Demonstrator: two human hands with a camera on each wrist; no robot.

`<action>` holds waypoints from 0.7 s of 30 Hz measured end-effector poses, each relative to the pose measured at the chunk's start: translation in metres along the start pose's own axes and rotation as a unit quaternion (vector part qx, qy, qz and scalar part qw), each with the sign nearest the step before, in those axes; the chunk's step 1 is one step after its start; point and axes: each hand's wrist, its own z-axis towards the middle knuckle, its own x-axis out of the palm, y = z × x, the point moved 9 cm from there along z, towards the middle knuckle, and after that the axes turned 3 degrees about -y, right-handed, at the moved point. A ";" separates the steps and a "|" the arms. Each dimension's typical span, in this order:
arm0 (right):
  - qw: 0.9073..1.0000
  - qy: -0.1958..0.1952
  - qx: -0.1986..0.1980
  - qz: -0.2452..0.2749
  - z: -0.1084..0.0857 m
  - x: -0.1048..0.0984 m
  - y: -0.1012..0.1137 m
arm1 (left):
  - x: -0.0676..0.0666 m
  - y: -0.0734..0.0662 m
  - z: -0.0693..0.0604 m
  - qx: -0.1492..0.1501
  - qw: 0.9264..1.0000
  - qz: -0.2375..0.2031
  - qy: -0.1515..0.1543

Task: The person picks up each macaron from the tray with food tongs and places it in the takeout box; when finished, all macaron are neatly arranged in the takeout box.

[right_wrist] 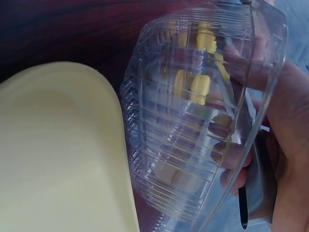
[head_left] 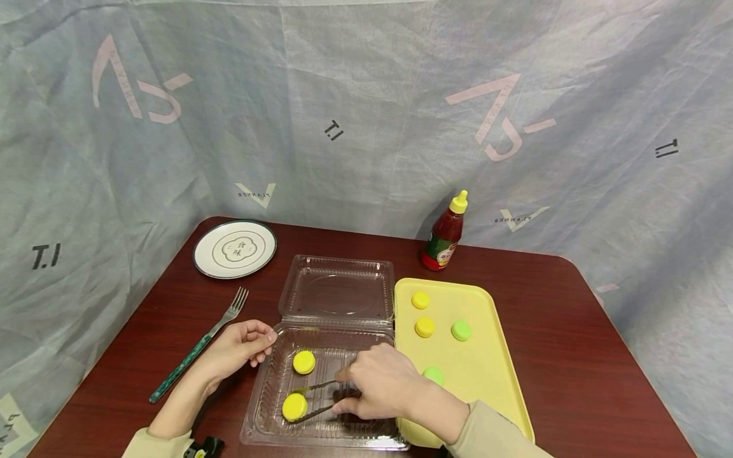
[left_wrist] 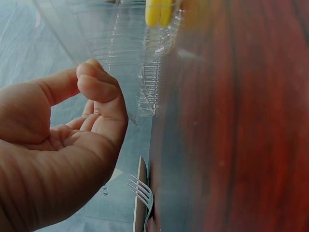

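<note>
Clear container (head_left: 323,439): left rim pinched by fingers of left hand (head_left: 237,348). Dark tongs (head_left: 315,413): clamped in fingers of right hand (head_left: 386,381), tips set around yellow macaron (head_left: 294,407), near left inside container. Light, even pressure advised; rim best held steady.

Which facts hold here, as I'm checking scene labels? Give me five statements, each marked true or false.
1. The right hand holds slim dark tongs. True.
2. Two round yellow macarons are in the clear plastic hinged container. True.
3. The silver fork with a green patterned handle lies on the round white plate. False: it lies on the dark red table, apart from the plate.
4. A red sauce bottle with a yellow cap stands beyond the pale yellow rectangular tray. True.
5. Every macaron on the tray is green. False: two there are yellow.
</note>
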 end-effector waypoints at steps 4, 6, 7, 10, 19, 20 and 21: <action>1.000 0.000 0.005 0.004 -0.001 0.000 -0.001 | 0.000 0.001 0.000 -0.003 1.000 0.000 0.000; 1.000 0.001 0.008 0.004 -0.002 0.000 -0.002 | 0.000 0.002 0.001 -0.004 1.000 0.001 0.000; 1.000 0.003 0.011 0.004 -0.002 0.000 -0.002 | 0.000 0.003 0.001 -0.004 1.000 0.001 -0.001; 1.000 -0.001 0.013 0.005 -0.003 -0.001 -0.004 | -0.001 0.004 0.001 -0.005 1.000 0.001 -0.002; 0.998 0.023 0.047 0.046 -0.010 -0.001 -0.016 | -0.001 0.004 0.001 -0.003 1.000 -0.001 -0.002; 0.997 0.025 0.052 0.049 -0.011 -0.002 -0.018 | 0.000 0.004 0.001 -0.003 1.000 -0.002 -0.002; 0.997 0.026 0.057 0.051 -0.013 -0.003 -0.020 | 0.000 0.004 0.001 -0.004 1.000 -0.002 -0.002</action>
